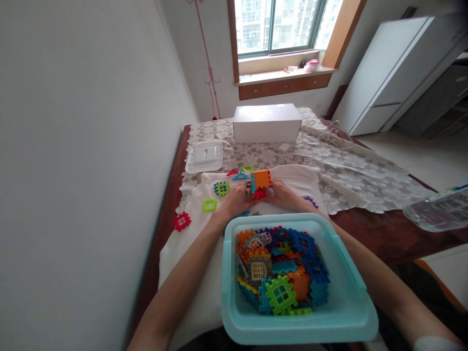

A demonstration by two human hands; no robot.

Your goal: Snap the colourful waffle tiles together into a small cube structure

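Both my hands grip a small block structure point(261, 180) of interlocking plastic panels, with orange, red and blue sides showing. My left hand point(236, 199) closes on its left side, and my right hand point(284, 195) closes on its right; some fingertips are hidden behind it. Loose panels lie on the white cloth left of my hands: a lime green panel point(209, 204), a blue and green panel point(221, 188) and a red window panel point(182, 221). A light blue piece point(240, 176) lies just beyond my left hand. Past my right wrist shows a purple piece point(310, 201).
A turquoise bin point(300, 327) full of mixed panels stands close in front of me, between my forearms. Behind the cloth are a white lid point(204, 156) and a white box point(267, 124). A clear plastic container point(438, 209) is at the right edge, and a wall point(91, 146) runs along the left.
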